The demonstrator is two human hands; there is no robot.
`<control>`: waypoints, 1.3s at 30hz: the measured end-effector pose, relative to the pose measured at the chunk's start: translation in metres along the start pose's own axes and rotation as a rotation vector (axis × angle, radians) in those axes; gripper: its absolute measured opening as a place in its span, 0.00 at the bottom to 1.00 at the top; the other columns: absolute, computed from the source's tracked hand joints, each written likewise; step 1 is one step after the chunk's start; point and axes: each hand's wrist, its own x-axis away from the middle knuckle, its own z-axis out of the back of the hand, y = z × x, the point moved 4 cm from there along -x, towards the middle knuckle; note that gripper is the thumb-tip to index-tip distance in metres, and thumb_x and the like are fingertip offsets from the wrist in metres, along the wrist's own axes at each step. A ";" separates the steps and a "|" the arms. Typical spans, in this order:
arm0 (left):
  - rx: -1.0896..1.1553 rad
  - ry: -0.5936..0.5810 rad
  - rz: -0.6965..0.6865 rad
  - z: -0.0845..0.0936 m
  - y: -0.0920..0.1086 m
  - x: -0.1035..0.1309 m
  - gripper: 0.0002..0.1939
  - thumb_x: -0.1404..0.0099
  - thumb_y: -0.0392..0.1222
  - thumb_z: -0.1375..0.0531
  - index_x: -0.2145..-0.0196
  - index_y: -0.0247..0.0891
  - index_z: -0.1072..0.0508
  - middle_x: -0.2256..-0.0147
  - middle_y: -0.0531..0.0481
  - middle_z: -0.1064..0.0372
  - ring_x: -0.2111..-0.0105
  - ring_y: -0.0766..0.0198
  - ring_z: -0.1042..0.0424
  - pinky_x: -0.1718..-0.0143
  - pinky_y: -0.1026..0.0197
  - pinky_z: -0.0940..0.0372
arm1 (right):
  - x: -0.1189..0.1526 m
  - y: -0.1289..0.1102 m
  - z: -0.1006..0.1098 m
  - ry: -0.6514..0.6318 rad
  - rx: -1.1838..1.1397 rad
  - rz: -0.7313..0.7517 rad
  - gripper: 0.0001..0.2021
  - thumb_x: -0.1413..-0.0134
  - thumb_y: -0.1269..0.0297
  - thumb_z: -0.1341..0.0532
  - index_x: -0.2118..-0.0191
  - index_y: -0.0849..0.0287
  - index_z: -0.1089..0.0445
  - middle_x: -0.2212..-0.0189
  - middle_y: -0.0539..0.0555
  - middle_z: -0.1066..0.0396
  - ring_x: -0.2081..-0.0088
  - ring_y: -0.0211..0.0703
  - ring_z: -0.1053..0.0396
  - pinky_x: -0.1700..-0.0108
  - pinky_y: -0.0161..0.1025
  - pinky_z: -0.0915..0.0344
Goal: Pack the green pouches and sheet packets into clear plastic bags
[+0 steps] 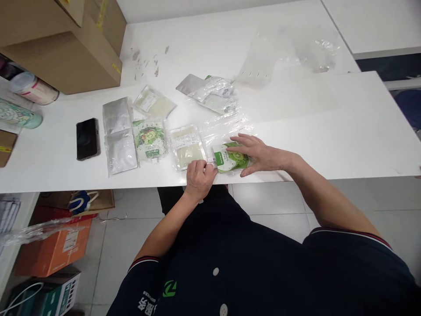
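Observation:
A green and white kiwi-print pouch lies near the table's front edge with its spout to the left. My right hand rests on its right part, fingers spread. At the spout end, my left hand is closed, its fingers curled at the pouch's corner; what they pinch is too small to tell. Just left is a clear packet of pale powder with a label. Further left lie a fruit-print pouch, a second labelled packet and silver packets.
Behind the hands lie silver pouches in clear plastic and crumpled clear bags. A black phone is at the left, and cardboard boxes stand at the back left.

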 end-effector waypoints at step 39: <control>0.341 -0.210 0.579 -0.005 -0.054 -0.046 0.24 0.26 0.44 0.52 0.35 0.39 0.43 0.80 0.56 0.36 0.80 0.66 0.38 0.74 0.63 0.43 | -0.081 0.045 0.034 0.329 -0.399 -0.246 0.25 0.41 0.39 0.46 0.74 0.56 0.33 0.77 0.48 0.39 0.73 0.38 0.43 0.67 0.38 0.45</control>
